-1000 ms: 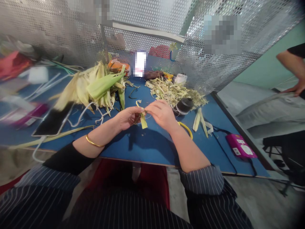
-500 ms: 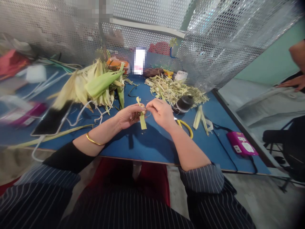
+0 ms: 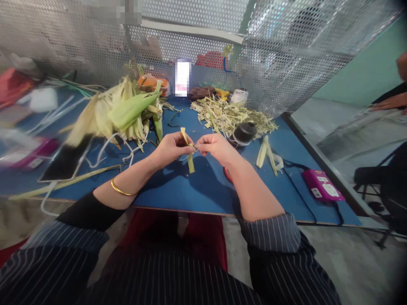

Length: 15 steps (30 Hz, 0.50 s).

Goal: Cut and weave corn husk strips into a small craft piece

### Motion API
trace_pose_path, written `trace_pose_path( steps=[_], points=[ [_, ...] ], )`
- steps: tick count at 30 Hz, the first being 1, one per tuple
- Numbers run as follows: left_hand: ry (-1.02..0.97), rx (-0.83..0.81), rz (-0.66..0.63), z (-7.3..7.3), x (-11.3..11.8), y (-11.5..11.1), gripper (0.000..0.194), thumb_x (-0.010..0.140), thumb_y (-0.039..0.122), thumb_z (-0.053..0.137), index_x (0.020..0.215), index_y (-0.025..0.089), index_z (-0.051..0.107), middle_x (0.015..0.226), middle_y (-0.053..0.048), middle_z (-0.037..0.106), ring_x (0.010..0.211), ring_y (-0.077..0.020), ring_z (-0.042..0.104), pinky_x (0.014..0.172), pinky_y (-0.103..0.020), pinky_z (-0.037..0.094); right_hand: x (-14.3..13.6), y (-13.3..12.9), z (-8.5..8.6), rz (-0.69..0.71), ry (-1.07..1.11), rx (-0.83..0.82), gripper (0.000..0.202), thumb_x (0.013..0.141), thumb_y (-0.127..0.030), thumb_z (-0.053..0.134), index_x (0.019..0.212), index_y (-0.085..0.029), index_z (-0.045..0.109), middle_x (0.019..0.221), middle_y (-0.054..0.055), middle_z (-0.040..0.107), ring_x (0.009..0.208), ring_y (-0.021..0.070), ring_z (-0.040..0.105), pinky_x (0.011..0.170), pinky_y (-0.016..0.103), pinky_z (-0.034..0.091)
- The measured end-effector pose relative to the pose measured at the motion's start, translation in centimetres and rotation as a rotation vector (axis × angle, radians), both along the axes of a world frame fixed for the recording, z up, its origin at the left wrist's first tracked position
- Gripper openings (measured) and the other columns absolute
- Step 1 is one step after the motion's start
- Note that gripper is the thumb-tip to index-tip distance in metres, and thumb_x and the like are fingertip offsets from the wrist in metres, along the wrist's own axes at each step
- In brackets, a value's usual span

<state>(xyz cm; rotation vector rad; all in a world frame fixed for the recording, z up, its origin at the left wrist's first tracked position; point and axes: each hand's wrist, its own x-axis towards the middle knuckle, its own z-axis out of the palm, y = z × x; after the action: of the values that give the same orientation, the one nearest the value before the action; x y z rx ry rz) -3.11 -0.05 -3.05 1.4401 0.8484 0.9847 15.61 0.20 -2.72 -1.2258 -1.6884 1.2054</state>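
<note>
L hand (image 3: pixel 171 148) pinches husk (image 3: pixel 190 164) mid-strip (prob. light, fragile; good hold there), R hand (image 3: pixel 216 148) narrow, can't tell on what

magenta packet (image 3: pixel 322 185) right | orange packet (image 3: pixel 151 82) rear | dark-screened device (image 3: pixel 65 163) left | black chair (image 3: pixel 394 186) far right

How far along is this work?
Husk scraps lie heaped, so some shredding looks done. In hand: the left hand pinches a strip; the right hand pinches close by. Large husks look whole, so probably left. The total is unclear.
</note>
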Motion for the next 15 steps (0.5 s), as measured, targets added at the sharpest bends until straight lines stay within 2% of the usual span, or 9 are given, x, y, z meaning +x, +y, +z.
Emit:
trace_pose_path(
  steps=[5,9,12,15],
  points=[
    [0.044,-0.067,0.047,-0.27,-0.09,0.15,0.02,0.063,0.027,0.077,0.075,0.013,0.07,0.067,-0.004,0.065,0.06,-0.0119,0.057,0.065,-0.028,0.045,-0.55,-0.23,0.06,-0.054,-0.015,0.057,0.014,0.072,-0.029,0.067,0.066,-0.017,0.063,0.057,-0.001,0.061,0.05,0.0098,0.053,0.053,0.025,0.044],
    [-0.008,-0.153,0.068,-0.14,-0.14,0.27,0.015,0.059,0.023,0.077,0.068,0.014,0.069,0.065,-0.004,0.065,0.059,-0.0114,0.057,0.064,-0.028,0.045,-0.99,-0.6,0.41,-0.056,-0.001,0.099,0.014,0.075,-0.03,0.064,0.069,-0.018,0.061,0.058,-0.002,0.06,0.051,0.0103,0.053,0.054,0.026,0.046],
    [-0.084,-0.325,0.109,-0.09,-0.25,0.57,0.015,0.057,0.02,0.077,0.065,0.014,0.067,0.063,-0.003,0.064,0.055,-0.0099,0.055,0.057,-0.025,0.044,-0.85,-0.61,0.68,-0.009,-0.123,0.307,0.01,0.08,-0.028,0.061,0.084,-0.02,0.065,0.074,0.0,0.066,0.065,0.0132,0.06,0.069,0.031,0.05],
    [-0.136,-0.483,0.121,-0.15,-0.5,0.89,0.014,0.056,0.018,0.077,0.065,0.015,0.067,0.059,-0.001,0.062,0.049,-0.0079,0.05,0.048,-0.022,0.038,-0.47,-0.43,0.79,0.081,-0.245,0.57,0.012,0.084,-0.024,0.059,0.092,-0.025,0.068,0.094,0.002,0.067,0.087,0.016,0.062,0.085,0.034,0.047]
  ],
)
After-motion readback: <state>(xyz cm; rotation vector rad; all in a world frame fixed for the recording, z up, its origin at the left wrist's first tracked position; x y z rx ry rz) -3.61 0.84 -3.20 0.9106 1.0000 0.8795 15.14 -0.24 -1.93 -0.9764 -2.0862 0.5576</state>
